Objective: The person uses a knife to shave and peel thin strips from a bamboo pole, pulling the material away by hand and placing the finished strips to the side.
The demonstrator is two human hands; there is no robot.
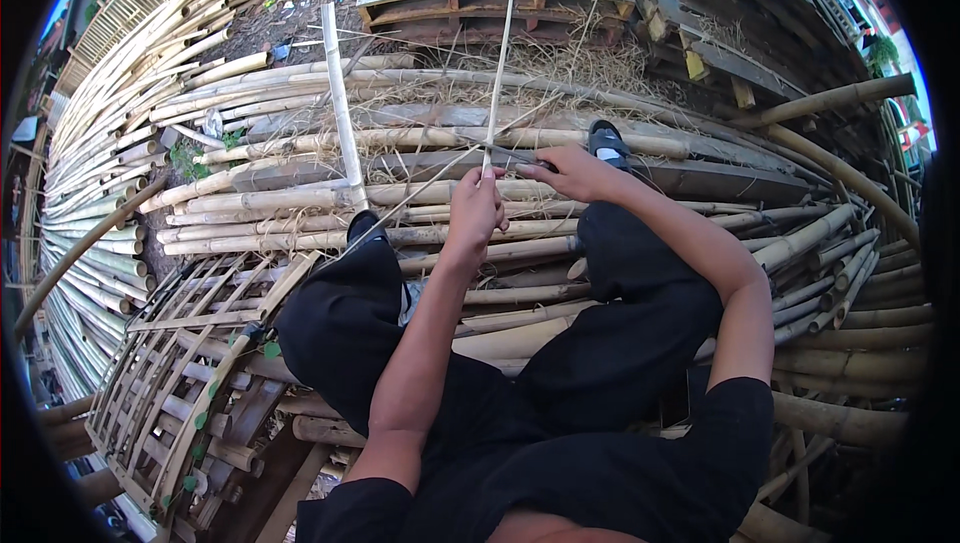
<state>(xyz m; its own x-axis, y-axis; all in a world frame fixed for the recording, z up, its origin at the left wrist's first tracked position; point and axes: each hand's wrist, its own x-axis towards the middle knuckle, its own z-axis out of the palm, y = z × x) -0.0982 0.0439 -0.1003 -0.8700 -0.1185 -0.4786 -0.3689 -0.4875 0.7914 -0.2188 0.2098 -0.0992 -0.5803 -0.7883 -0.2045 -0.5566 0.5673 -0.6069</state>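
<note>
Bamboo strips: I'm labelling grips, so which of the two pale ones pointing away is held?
The narrower strip on the right, in the left hand; the wider one is untouched.

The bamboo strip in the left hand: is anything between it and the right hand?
Only the dark knife-like tool that the right hand holds, reaching to the bamboo strip; nothing else visible stands between them.

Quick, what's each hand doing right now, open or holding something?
Left hand: closed, holding a pale bamboo strip.
Right hand: closed, holding a dark tool, apparently a knife.
</note>
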